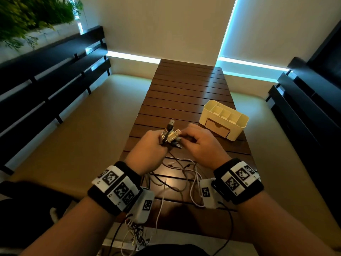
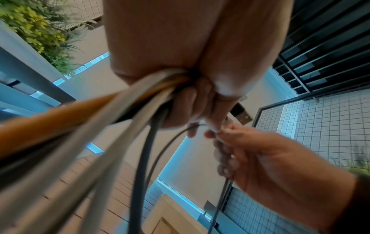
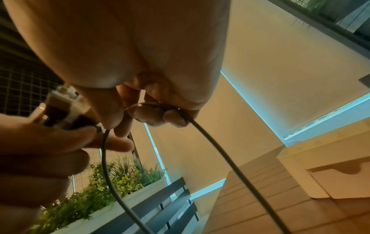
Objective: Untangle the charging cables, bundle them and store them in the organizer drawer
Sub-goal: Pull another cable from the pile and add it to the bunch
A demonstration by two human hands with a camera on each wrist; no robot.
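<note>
My left hand [image 1: 153, 143] grips a bunch of charging cable plugs [image 1: 170, 134] above the slatted wooden table [image 1: 184, 93]; white, orange and dark cords [image 2: 112, 120] run from its fist toward the camera. My right hand [image 1: 201, 143] is just right of the plugs and pinches a thin dark cable [image 3: 210, 139] between thumb and fingers. The loose cords [image 1: 180, 174] lie tangled on the table between my wrists. The cream organizer [image 1: 238, 126] stands to the right, its wooden drawer [image 1: 217, 129] closed.
Dark slatted benches [image 1: 55, 74] run along both sides of the table. A planter with green and yellow plants [image 1: 27, 13] sits at the far left. More cord ends hang off the near table edge [image 1: 136, 235].
</note>
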